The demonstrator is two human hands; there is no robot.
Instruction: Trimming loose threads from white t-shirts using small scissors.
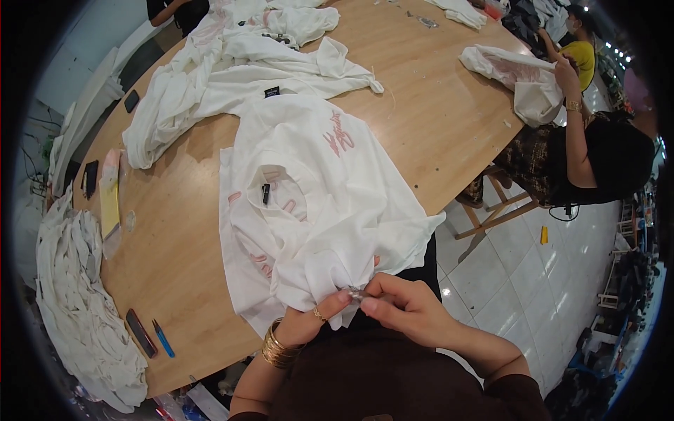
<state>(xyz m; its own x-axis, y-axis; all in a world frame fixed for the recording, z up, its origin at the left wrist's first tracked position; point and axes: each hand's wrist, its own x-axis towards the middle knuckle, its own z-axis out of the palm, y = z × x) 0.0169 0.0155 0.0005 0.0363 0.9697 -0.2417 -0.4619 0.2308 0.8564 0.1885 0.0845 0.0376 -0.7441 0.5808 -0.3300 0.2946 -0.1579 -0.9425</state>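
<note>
A white shirt [344, 189] with pink lettering spreads over the table's near edge, its collar opening toward the left. My left hand [314, 317] is closed at the shirt's near edge, pinching the bunched cloth between thumb and fingers. Close beside it, my right hand [401, 303] is closed around a small silvery metal tool [357, 295], whose tip meets the cloth by my left thumb. Fingers hide most of that tool, so its exact kind does not show.
More white garments [203, 84] lie heaped at the far left of the wooden table [189, 281]. A white pile [84, 302] hangs at the left edge, near blue tweezers [163, 338] and a dark red-edged object [141, 333]. At right, a seated person [597, 154] handles white cloth [523, 81].
</note>
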